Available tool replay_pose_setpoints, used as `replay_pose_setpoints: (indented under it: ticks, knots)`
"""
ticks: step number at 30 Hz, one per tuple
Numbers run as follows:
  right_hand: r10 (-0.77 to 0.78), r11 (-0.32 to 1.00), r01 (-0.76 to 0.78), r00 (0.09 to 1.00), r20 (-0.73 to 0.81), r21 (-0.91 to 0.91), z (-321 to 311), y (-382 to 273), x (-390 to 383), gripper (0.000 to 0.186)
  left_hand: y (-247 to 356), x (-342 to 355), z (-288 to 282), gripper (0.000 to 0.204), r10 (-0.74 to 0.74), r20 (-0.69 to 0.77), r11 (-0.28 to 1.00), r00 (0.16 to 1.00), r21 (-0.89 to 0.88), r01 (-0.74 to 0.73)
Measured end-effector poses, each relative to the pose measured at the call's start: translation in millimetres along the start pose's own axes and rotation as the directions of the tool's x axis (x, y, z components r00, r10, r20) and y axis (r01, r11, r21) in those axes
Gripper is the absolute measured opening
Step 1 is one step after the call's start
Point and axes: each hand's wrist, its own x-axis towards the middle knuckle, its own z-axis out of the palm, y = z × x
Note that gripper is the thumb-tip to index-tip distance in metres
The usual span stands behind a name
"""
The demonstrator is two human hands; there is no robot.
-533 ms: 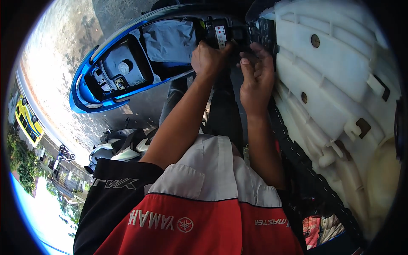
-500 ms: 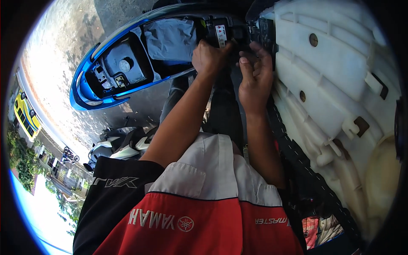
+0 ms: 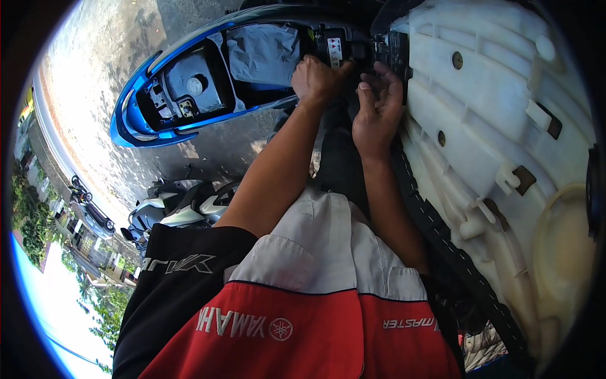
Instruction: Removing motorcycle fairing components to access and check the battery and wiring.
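A blue scooter body [image 3: 159, 129] lies under my hands, its storage well uncovered. At the near end of the well sits a black battery [image 3: 322, 41] with a white label [image 3: 334, 52]. My left hand [image 3: 317, 81] is closed beside the battery, thumb toward the right; what its fingers grip, if anything, is hidden. Just right of it, my right hand [image 3: 377, 117] is held palm-up by the dark hinge area [image 3: 396, 54]. Its thumb and fingers are bent but apart, with nothing visible in them.
A grey plastic sheet [image 3: 264, 52] fills the middle of the well, and a round cap [image 3: 195, 84] tops the tank. The raised white seat underside [image 3: 480, 120] walls off the right. Another motorcycle [image 3: 189, 205] stands at the left, beyond my forearm.
The view has shifted slightly, so the scooter appears a little farther right. Both hands stay at the battery area in nearly the same pose.
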Motion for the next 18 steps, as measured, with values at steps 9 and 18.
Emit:
replay_pose_setpoints:
  ticks: [9, 18]
  knots:
    - [-0.03, 0.999, 0.03, 0.999, -0.016, 0.045, -1.2, 0.0, -1.3, 0.043, 0.2, -0.4, -7.3, 0.087, 0.047, -0.035, 0.997, 0.998, 0.061, -0.044]
    - [0.013, 0.995, -0.006, 0.998, -0.065, 0.102, -0.7, -6.3, -0.2, 0.041, -8.5, 7.5, -7.2, 0.094, 0.142, -0.005, 0.988, 0.99, 0.057, -0.141]
